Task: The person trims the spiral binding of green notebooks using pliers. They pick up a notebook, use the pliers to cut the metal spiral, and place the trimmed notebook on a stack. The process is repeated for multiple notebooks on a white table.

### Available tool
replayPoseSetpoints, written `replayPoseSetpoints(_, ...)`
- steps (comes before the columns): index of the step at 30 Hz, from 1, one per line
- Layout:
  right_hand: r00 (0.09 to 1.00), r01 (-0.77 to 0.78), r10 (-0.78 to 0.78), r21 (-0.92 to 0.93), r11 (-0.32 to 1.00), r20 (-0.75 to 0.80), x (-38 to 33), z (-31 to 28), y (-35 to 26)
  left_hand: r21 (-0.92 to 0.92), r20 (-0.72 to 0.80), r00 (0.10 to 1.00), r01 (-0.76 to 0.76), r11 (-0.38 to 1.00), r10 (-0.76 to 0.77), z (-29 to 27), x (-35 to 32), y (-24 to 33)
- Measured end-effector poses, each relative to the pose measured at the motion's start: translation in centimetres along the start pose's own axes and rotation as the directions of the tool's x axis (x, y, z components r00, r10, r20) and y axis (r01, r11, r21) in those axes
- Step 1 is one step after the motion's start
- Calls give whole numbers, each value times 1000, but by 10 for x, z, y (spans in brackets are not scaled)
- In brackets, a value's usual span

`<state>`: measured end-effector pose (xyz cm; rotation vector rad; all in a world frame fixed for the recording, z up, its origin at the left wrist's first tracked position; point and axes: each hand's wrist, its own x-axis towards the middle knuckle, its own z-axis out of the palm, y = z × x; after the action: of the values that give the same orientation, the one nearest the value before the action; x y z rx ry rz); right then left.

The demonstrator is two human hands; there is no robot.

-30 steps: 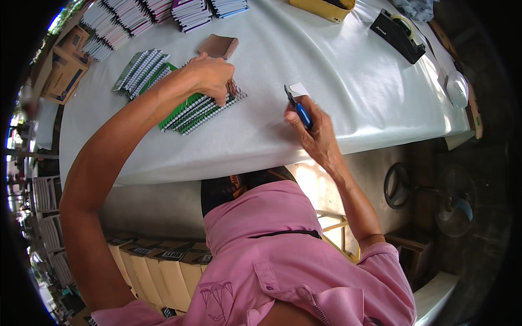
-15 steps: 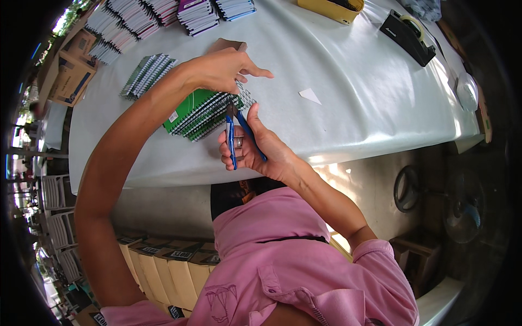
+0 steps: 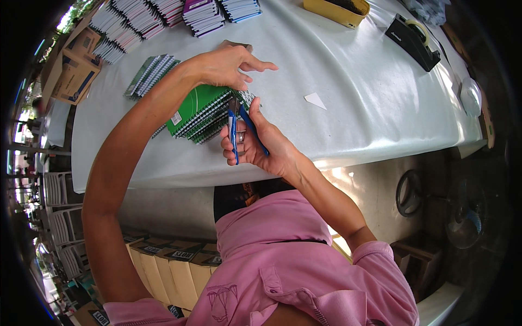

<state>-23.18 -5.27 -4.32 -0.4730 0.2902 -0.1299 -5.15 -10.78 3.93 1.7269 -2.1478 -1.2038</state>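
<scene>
A stack of green spiral-bound notebooks [image 3: 197, 106] lies on the table with its coils toward me. My right hand [image 3: 261, 138] is closed around blue-handled pliers [image 3: 233, 130], whose handles are spread apart. Their jaws meet the right end of the coils, though the exact contact is too small to make out. Just beyond, my left hand [image 3: 225, 66] reaches over the stack's far right corner, fingers stretched and apart, with nothing visible in them. Beneath that hand a brown flat piece [image 3: 237, 45] partly shows.
More spiral notebooks [image 3: 149, 76] lie left of the stack. Tall notebook piles [image 3: 128, 24] and a cardboard box [image 3: 76, 70] stand far left. A yellow container [image 3: 334, 12], a black tape dispenser [image 3: 412, 42] and a white paper scrap [image 3: 315, 100] are on the white-covered table [image 3: 370, 125].
The whole view has shifted slightly. My left fingers have lifted and spread a little near the coil ends. The pliers stay at the coils in my right hand.
</scene>
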Motion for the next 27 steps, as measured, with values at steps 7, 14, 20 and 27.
replayPoseSetpoints(7, 907, -133, 8, 270, 954, 420, 14, -34, 9, 14, 9, 999, -36, 999, 35, 2, 4, -9)
replayPoseSetpoints(14, 999, 3, -2, 30, 1000, -42, 1, -1, 15, -43, 15, 1000, 0, 999, 0, 2, 0, -9)
replayPoseSetpoints(20, 1000, 1, -1, 94, 996, 3, 5, -8, 13, -19, 15, 1000, 10, 1000, -9, 1, 1, -9)
replayPoseSetpoints(27, 994, -15, -5, 186, 982, 105, 10, -15, 13, 126, 11, 1000, -15, 992, 14, 4, 1, -6)
